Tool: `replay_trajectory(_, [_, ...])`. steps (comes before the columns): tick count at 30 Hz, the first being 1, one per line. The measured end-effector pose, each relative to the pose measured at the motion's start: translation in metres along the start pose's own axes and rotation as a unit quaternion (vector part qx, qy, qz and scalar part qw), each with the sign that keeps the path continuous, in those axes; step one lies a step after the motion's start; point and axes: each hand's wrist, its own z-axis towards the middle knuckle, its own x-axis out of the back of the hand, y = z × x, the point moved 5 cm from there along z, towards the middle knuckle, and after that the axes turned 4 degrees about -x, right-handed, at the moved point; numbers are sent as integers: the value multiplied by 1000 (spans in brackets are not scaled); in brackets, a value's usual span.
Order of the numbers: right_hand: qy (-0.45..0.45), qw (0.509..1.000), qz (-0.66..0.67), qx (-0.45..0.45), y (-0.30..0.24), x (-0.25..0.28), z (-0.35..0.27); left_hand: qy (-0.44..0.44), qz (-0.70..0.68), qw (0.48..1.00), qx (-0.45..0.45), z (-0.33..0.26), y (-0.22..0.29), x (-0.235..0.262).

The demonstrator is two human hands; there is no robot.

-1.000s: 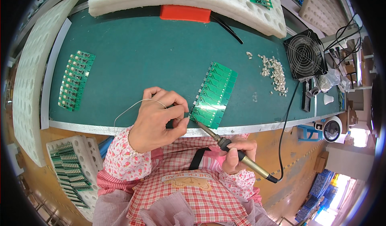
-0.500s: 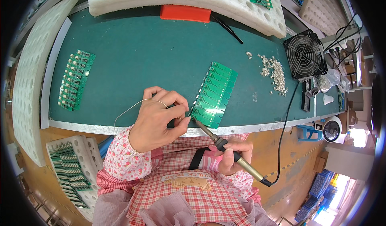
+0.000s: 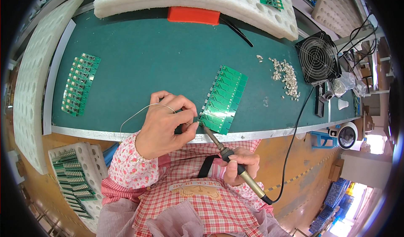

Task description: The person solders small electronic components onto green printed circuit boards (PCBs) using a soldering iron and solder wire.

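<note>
My right hand is wrapped round the handle of a soldering iron. The iron's tip rests at the lower left corner of a green circuit board panel, which lies near the bench's front edge with a row of pins along its left side. Between thumb and fingertips my left hand pinches a thin solder wire, whose end is close to the iron's tip. The wire loops back over the hand toward my wrist. Whether the solder touches the tip is too small to tell.
A second board panel with mounted parts lies at the left. Small metallic pieces are heaped at the right, beside a black fan. White foam trays line the back. A red-orange block and black tweezers lie before them.
My right hand and the iron's handle have swung slightly left and down, so the iron stands steeper. The tip stays at the same board corner. My left hand has barely moved.
</note>
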Motion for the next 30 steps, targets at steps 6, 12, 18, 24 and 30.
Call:
replay_trajectory(6, [-34,999,4,7,0,-2,0,-1,-4,1000,5,1,-1,-1])
replay_trajectory(12, [-43,999,-15,24,-2,-1,-2,7,-9,1000,3,-1,0,-1])
replay_trajectory(18, [8,1000,4,-16,-1,16,-1,18,-22,999,15,-1,-2,2])
replay_trajectory(24, [90,991,-89,-43,4,33,12,25,-37,998,37,1,-1,4])
replay_trajectory(30, [100,980,-161,-61,19,52,47,60,-31,996,57,5,2,2])
